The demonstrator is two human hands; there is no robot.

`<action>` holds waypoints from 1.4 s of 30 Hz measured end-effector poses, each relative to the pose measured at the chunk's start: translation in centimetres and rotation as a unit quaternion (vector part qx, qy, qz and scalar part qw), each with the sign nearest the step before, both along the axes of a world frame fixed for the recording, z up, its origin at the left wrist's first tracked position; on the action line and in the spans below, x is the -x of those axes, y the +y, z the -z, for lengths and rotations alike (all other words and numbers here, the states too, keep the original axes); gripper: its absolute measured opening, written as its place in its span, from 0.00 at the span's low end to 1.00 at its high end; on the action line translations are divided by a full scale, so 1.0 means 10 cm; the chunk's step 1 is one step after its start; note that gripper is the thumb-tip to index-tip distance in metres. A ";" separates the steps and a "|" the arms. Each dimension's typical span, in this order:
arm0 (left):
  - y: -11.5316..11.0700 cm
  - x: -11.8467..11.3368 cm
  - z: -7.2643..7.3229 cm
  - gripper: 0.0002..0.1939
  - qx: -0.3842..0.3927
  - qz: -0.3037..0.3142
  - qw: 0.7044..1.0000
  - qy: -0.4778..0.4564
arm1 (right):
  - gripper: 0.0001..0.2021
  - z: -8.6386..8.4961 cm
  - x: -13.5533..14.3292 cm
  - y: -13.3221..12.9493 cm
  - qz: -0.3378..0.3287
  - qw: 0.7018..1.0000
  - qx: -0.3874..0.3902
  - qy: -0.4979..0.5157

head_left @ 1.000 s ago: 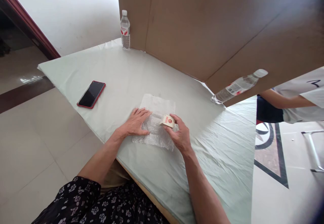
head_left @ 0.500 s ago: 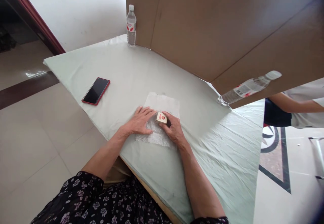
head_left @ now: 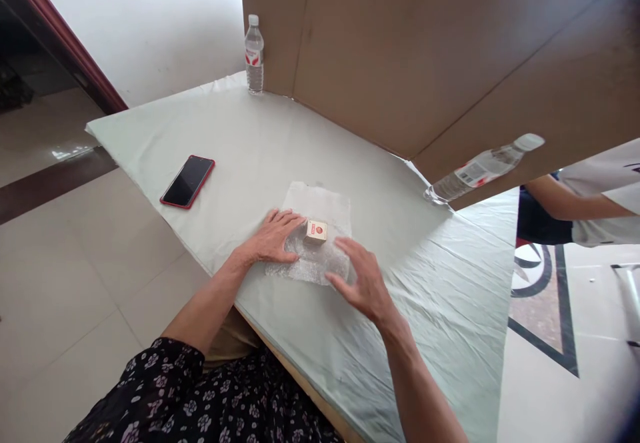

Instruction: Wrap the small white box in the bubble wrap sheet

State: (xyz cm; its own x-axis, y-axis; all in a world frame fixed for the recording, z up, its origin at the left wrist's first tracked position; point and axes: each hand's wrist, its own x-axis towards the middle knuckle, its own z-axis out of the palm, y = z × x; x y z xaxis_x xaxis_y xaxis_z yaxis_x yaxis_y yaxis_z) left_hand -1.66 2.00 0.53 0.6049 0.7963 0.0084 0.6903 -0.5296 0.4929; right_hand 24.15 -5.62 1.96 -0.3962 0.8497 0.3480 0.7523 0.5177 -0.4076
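A small cream cardboard box with a red print on top rests on a sheet of bubble wrap, roughly at its middle. My left hand lies with fingers spread on the left part of the wrap, close to the box and not around it. To the right of the box, my right hand is apart from it, thumb and fingers parted with nothing between them. Part of the wrap is hidden under my left hand.
The wrap lies on a table with a pale green cloth. A phone in a red case lies at the left. Two water bottles stand by a tall cardboard panel. A person's arm shows beyond the panel.
My right hand has let go of the small box and drawn back to the right and toward me. The box stays on the wrap, and my left hand keeps its place.
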 end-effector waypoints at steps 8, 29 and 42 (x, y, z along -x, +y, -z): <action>-0.13 0.00 -0.16 0.41 0.011 -0.030 0.999 -0.030 | 0.09 0.18 0.21 -0.24 0.020 0.985 -0.155 -0.069; -0.53 -0.28 -0.20 0.07 -0.089 -0.131 0.986 -0.045 | 0.09 -0.21 0.15 0.12 0.032 0.999 -0.038 -0.012; 0.00 -0.45 -0.26 0.05 0.124 -0.252 0.923 -0.263 | 0.11 -0.17 0.24 0.83 0.059 0.976 0.181 0.103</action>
State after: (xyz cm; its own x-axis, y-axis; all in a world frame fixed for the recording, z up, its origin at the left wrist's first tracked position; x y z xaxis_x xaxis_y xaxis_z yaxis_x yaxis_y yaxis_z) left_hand 2.83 2.03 3.14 0.1209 0.9924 -0.0245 0.4483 -0.0326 0.8933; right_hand 21.74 2.66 3.63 -0.2420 0.9670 0.0794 0.6801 0.2274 -0.6970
